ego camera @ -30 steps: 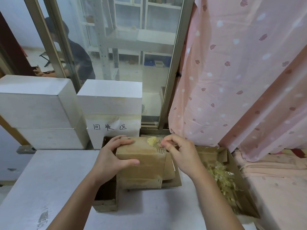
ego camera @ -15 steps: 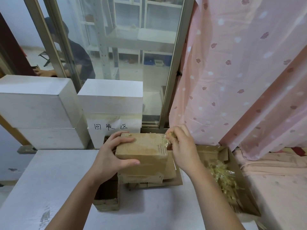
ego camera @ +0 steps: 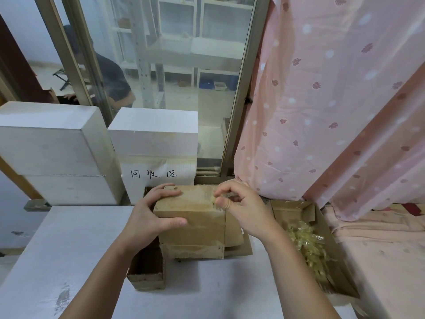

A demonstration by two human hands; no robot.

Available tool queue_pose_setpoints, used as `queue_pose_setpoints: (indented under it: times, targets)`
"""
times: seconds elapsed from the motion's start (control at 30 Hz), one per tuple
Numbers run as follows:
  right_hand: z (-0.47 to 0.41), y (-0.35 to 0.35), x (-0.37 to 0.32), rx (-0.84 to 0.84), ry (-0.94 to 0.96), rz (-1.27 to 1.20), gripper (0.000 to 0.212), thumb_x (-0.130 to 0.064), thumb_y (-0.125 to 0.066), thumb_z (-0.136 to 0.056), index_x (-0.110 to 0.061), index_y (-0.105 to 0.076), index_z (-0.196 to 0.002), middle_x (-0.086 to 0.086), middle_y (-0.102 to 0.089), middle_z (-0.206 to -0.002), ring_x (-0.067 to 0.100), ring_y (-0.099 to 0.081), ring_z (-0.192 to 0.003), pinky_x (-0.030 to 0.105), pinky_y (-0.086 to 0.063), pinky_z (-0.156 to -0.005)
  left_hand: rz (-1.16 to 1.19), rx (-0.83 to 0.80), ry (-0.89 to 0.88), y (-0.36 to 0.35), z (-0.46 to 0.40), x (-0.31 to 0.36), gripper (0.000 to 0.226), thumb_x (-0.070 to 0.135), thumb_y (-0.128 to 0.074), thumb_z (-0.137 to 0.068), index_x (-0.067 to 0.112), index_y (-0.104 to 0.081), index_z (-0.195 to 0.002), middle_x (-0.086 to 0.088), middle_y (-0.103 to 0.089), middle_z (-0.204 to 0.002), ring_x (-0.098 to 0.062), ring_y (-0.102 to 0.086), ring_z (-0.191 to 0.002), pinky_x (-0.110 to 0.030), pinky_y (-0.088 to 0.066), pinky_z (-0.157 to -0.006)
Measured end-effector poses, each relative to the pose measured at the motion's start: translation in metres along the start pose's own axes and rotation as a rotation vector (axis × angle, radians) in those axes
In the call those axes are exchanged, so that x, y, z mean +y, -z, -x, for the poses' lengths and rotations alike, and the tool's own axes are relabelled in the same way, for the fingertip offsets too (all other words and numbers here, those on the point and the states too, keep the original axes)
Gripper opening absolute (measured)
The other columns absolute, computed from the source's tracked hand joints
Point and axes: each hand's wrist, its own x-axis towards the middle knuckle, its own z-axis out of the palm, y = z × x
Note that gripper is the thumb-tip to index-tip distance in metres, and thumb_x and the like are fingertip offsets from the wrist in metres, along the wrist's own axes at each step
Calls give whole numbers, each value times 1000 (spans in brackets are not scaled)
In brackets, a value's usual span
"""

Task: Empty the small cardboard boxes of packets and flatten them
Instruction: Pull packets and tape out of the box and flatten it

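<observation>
A small brown cardboard box [ego camera: 195, 217] is held above the white table, closed with clear tape. My left hand [ego camera: 149, 215] grips its left end, fingers over the top and thumb on the front face. My right hand [ego camera: 241, 208] pinches a crumpled strip of yellowish tape [ego camera: 215, 200] at the box's top right edge. Under the box lie flattened cardboard pieces [ego camera: 239, 247]. An open cardboard box [ego camera: 147, 270] stands below my left wrist.
An open cardboard tray [ego camera: 305, 210] at the right holds several clear yellowish packets [ego camera: 308, 247]. White foam blocks [ego camera: 55, 148] stand at the back left, one with a handwritten label [ego camera: 154, 173]. A pink curtain [ego camera: 333, 100] hangs at the right. A person sits behind the glass.
My right hand has peeled the tape strip along the box top and now pinches it at the top right edge. The box has tilted and risen slightly in my left hand.
</observation>
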Motion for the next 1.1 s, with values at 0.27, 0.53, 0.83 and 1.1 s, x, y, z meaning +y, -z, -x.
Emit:
queue_pose_setpoints:
  times: [0.27,0.53,0.83,1.1]
  targets:
    - [2,-4,7,280,-36,-91,25,-7,-77,-84,-26,-61,-82,-10,-69,-92,12,-61,-91,25,-50,-81,-17,5,-3,1,2,0,70,44,-99,-45,34,-79,-111,27,-55,-140,0,-55,-130,-23,-54,-93]
    - [3,-6,5,264,49,-204,6,-27,-73,-92,-28,-78,-95,-11,-70,-120,8,-64,-114,28,-51,-97,124,43,78,-6,9,0,73,43,-95,-50,31,-76,-119,24,-58,-144,2,-60,-125,-19,-57,-86]
    - [11,5,6,1,36,-136,51,7,-62,-95,-30,-67,-130,-11,-58,-129,10,-57,-112,16,-41,-101,98,100,138,-17,17,-10,48,27,-89,-83,30,-67,-125,9,-65,-131,-12,-65,-113,-22,-57,-81]
    - [15,0,1,99,31,-6,32,-4,-66,-94,-36,-66,-94,-4,-57,-104,3,-53,-97,9,-38,-80,-243,141,61,-35,14,-13,32,38,-65,-102,50,-60,-131,17,-44,-145,6,-42,-134,-42,-40,-117]
